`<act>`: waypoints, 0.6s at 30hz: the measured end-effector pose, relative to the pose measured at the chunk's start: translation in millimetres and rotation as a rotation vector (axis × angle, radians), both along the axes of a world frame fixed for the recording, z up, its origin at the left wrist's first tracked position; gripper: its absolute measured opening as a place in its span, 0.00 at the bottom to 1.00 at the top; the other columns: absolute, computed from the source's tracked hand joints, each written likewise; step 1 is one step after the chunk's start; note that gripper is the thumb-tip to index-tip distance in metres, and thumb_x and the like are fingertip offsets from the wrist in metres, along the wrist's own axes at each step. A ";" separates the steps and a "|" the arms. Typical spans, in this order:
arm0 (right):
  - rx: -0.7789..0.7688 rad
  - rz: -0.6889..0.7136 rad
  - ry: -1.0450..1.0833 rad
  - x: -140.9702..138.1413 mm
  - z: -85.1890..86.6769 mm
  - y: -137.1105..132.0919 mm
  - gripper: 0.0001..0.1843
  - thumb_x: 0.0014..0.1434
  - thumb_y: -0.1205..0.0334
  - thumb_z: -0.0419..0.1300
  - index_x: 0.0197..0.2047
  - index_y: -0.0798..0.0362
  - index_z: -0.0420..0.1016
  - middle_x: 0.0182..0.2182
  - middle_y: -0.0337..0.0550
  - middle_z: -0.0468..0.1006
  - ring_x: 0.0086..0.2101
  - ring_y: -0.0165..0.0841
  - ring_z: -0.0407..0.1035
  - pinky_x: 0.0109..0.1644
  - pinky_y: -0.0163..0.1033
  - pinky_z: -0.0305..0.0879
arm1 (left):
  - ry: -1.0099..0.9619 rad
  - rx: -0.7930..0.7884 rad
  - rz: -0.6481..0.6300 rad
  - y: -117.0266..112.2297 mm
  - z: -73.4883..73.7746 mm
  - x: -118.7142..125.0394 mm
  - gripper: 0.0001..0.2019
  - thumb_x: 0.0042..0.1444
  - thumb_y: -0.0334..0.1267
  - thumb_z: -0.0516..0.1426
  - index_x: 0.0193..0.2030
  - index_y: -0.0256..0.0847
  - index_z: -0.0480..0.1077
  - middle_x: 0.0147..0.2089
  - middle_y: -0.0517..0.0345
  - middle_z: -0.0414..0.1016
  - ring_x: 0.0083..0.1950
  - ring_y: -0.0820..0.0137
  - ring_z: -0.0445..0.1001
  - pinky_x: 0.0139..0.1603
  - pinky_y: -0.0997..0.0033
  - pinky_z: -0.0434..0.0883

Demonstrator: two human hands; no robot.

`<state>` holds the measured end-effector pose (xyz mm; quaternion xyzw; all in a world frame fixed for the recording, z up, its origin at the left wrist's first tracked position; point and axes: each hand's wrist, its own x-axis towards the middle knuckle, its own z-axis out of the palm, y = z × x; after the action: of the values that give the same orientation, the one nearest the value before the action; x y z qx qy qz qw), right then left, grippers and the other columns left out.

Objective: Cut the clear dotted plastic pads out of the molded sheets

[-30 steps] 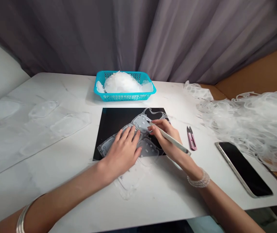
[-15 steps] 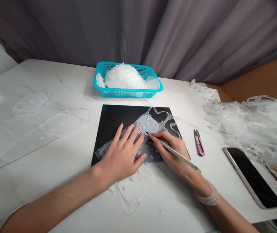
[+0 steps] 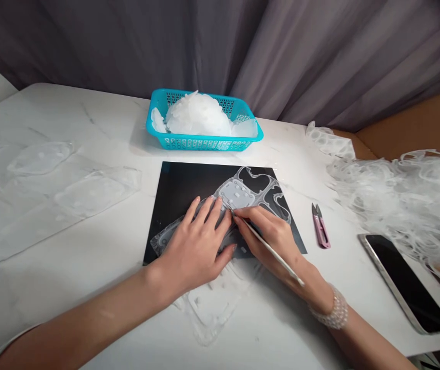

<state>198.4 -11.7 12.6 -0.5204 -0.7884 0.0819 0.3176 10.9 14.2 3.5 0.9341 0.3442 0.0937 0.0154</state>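
My left hand (image 3: 198, 241) lies flat with its fingers spread, pressing down a clear silicone-like sheet (image 3: 235, 193). Moulded panels and cut-out openings mark this sheet, which lies across a black mat (image 3: 185, 180). Between the thumb and fingers of my right hand (image 3: 271, 236) is a slim, pale, knife-like tool (image 3: 273, 250), held like a pen. Its tip meets the sheet beside my left fingertips, at the lower edge of a panel; the exact tip is too small to make out. Part of the sheet hangs over the mat's near edge onto the white table (image 3: 266, 334).
A blue basket (image 3: 204, 144) heaped with translucent white pieces stands behind the mat. To the right lie pink thread snips (image 3: 321, 226), a phone (image 3: 404, 282) and a pile of clear cut-away scraps (image 3: 404, 200). More translucent sheets (image 3: 89, 195) cover the table's left side.
The tool in my right hand has turned edge-on, its tip moving slightly left along the panel's edge. My left hand stays pressed on the sheet. The view has shifted a little.
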 end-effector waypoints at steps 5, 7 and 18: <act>-0.001 0.029 -0.050 -1.0 5.4 -0.1 0.07 0.69 0.69 0.54 0.44 0.59 0.74 0.33 0.46 0.78 0.32 0.32 0.71 0.37 0.37 0.69 | -0.007 0.009 -0.003 -0.8 -1.3 -0.4 0.28 0.69 0.48 0.45 0.67 0.29 0.64 0.71 0.33 0.59 0.72 0.45 0.58 0.71 0.41 0.56; -0.008 0.033 -0.101 -2.7 7.3 1.8 0.08 0.69 0.69 0.53 0.43 0.59 0.74 0.33 0.47 0.78 0.32 0.32 0.71 0.36 0.37 0.68 | -0.016 0.019 -0.008 -0.4 -2.0 -0.4 0.28 0.69 0.48 0.45 0.67 0.29 0.65 0.71 0.33 0.60 0.72 0.45 0.59 0.71 0.41 0.57; -0.092 0.029 -0.336 -14.6 22.3 0.5 0.15 0.69 0.72 0.47 0.31 0.56 0.67 0.24 0.43 0.68 0.25 0.32 0.58 0.27 0.39 0.57 | -0.032 0.045 0.008 -0.4 -5.4 -0.7 0.28 0.68 0.47 0.47 0.67 0.30 0.64 0.70 0.34 0.61 0.71 0.46 0.59 0.71 0.41 0.57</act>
<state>183.8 -11.2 35.0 -0.5294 -0.8332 0.0342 0.1561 10.2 13.7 -1.9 0.9312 0.3454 0.1164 -0.0006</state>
